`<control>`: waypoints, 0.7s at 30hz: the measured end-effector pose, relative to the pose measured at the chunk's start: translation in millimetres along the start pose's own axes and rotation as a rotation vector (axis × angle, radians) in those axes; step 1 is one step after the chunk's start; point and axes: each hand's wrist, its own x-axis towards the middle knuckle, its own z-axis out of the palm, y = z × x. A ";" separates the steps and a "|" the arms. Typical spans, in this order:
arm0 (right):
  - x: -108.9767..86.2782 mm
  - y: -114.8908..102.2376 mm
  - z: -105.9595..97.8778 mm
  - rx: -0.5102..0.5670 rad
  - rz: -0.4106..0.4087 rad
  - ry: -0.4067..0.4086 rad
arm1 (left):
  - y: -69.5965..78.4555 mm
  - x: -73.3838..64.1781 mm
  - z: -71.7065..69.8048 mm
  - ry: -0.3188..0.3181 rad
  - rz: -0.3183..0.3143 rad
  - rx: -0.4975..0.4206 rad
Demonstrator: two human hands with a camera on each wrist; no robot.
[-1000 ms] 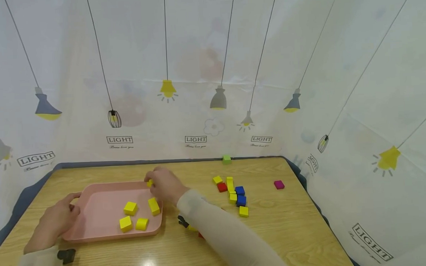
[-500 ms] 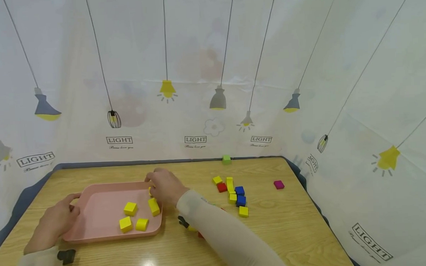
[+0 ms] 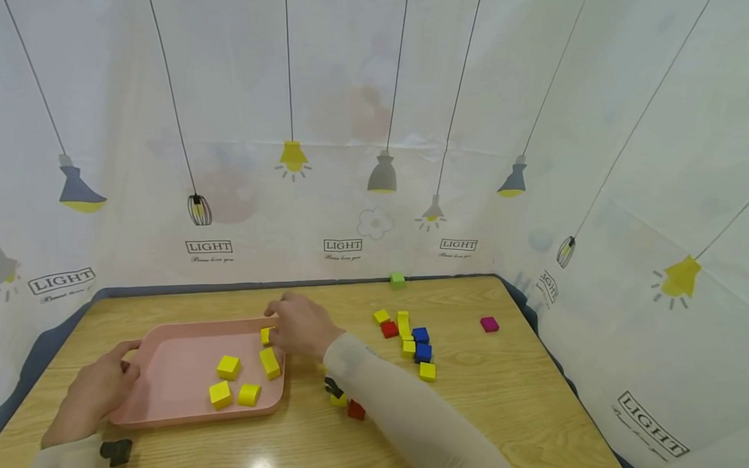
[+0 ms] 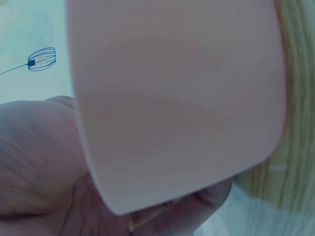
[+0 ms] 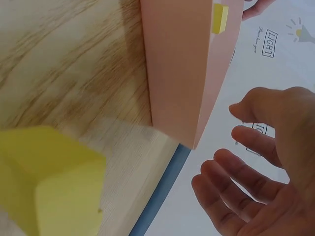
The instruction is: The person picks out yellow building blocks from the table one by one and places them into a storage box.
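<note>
Relative to the earlier head view, the right hand (image 3: 300,326) is found shifted slightly rightward, and more of the yellow corner block (image 3: 266,336) is exposed. No clear shift is noted in the pink tray (image 3: 181,365) or the left hand (image 3: 104,384).

In the right wrist view the right hand's fingers are seen parted and loosely bent, with nothing held between them. Whether the corner block is touched by a fingertip cannot be told. The tray's left rim is gripped by the left hand near the far corner.

Five yellow pieces are contained in the tray—all toward its right half—including an oblong block (image 3: 270,363) lying close to the right wall and a rounded block (image 3: 249,395). On the table (image 3: 517,408), a red block (image 3: 356,409) is noted just beside the right sleeve (image 3: 412,412), partly overhung by it.

Hazards, as judged: the red block could be swept aside if the forearm is drawn back low; the tray could be skewed if its rim is clipped by the right wrist; the rounded block could be set rolling if the tray is tipped.
</note>
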 end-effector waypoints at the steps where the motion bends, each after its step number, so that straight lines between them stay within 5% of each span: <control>1: -1.7 2.7 -1.1 0.002 0.001 -0.002 | -0.4 0.3 0.1 0.000 0.001 0.001; 21: -37.4 79.6 -18.9 0.071 0.011 -0.085 | -2.7 1.9 1.4 0.011 0.018 0.014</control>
